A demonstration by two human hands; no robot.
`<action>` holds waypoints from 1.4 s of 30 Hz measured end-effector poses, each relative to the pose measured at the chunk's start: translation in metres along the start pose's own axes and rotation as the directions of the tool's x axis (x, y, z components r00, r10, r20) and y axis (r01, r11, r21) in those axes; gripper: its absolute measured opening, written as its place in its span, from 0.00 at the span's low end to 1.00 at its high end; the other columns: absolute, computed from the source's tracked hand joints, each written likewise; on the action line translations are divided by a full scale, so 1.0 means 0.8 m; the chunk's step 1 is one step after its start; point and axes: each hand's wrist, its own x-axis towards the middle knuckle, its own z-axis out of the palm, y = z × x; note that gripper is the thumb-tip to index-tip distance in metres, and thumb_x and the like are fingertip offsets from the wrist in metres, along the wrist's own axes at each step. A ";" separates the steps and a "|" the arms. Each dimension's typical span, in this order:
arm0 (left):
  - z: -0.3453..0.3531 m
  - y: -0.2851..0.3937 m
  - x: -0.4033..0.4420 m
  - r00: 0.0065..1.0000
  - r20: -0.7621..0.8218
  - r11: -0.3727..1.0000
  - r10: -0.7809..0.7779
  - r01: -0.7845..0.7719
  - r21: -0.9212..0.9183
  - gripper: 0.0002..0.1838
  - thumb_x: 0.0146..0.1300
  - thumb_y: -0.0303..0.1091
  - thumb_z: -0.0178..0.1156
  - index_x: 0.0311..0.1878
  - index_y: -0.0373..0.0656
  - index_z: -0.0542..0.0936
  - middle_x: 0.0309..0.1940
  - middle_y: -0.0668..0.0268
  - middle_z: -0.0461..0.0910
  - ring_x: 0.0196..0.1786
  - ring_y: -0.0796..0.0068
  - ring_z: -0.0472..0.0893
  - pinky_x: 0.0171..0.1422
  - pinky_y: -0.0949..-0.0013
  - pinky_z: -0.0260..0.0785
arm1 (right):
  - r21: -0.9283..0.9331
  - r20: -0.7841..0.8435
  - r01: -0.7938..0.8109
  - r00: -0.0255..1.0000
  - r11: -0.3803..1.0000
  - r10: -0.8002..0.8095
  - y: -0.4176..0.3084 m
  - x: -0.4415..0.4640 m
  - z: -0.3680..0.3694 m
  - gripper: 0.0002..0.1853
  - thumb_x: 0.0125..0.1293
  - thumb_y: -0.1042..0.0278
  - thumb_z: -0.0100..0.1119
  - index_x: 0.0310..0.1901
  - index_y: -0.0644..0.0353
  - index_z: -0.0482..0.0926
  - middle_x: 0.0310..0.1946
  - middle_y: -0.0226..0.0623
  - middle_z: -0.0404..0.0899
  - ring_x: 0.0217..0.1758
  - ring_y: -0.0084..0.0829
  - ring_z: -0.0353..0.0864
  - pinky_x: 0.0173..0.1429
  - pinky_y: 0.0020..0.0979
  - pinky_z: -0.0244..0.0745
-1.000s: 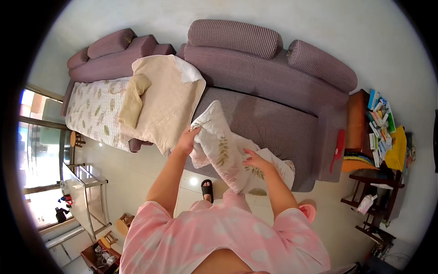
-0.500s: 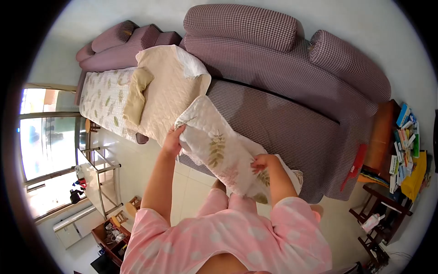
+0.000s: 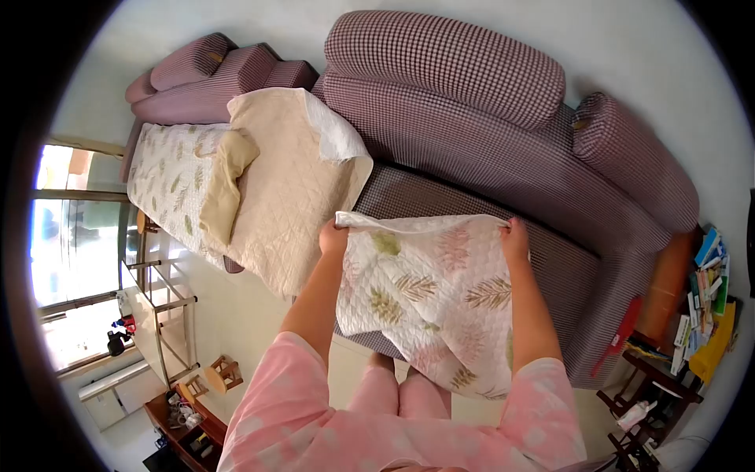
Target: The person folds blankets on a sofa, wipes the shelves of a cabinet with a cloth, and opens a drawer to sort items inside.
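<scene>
Quilted cover (image 3: 425, 291), two-handed hold.
Edge is pinched by the left hand (image 3: 333, 237) and right hand (image 3: 515, 241), arms extended.

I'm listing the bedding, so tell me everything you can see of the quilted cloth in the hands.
The quilted cloth is white with pink, green and brown leaf prints, and looks soft and padded. The left hand pinches its upper left corner, the right hand its upper right; the top edge between them is slightly rolled. Below, it hangs rumpled, overlapping the sofa seat and the legs in view; whether it touches them is unclear.
</scene>
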 end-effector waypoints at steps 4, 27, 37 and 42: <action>0.058 -0.026 0.072 0.998 0.055 1.000 -0.010 0.008 0.026 0.17 0.53 0.41 0.57 0.39 0.35 0.78 0.34 0.50 0.79 0.40 0.54 0.79 0.44 0.60 0.68 | -0.115 -0.124 0.040 0.991 0.993 -0.055 0.029 0.041 0.078 0.11 0.55 0.70 0.55 0.39 0.67 0.74 0.41 0.52 0.73 0.45 0.51 0.73 0.48 0.43 0.70; 0.080 -0.121 0.076 0.936 0.244 0.797 0.253 -0.345 0.496 0.28 0.56 0.22 0.49 0.60 0.56 0.68 0.55 0.54 0.65 0.54 0.53 0.68 0.57 0.61 0.64 | -0.409 -0.048 0.125 0.986 0.904 -0.158 0.034 0.026 0.242 0.35 0.64 0.48 0.47 0.68 0.52 0.51 0.70 0.47 0.43 0.70 0.49 0.46 0.69 0.49 0.43; 0.096 -0.081 0.048 0.924 0.097 0.530 0.371 -0.296 0.795 0.27 0.57 0.29 0.51 0.63 0.49 0.64 0.62 0.58 0.61 0.63 0.54 0.61 0.65 0.57 0.56 | -0.367 0.139 0.130 0.987 0.921 -0.084 -0.007 0.023 0.249 0.38 0.62 0.46 0.50 0.69 0.47 0.48 0.72 0.40 0.38 0.73 0.46 0.38 0.71 0.52 0.36; 0.128 -0.026 0.100 0.718 0.384 0.460 0.581 -0.679 0.572 0.32 0.56 0.29 0.50 0.66 0.49 0.57 0.66 0.58 0.55 0.63 0.52 0.61 0.65 0.53 0.55 | -0.314 0.135 0.149 0.985 0.937 -0.111 -0.007 0.021 0.244 0.39 0.61 0.45 0.51 0.69 0.48 0.48 0.72 0.40 0.38 0.74 0.45 0.37 0.71 0.52 0.34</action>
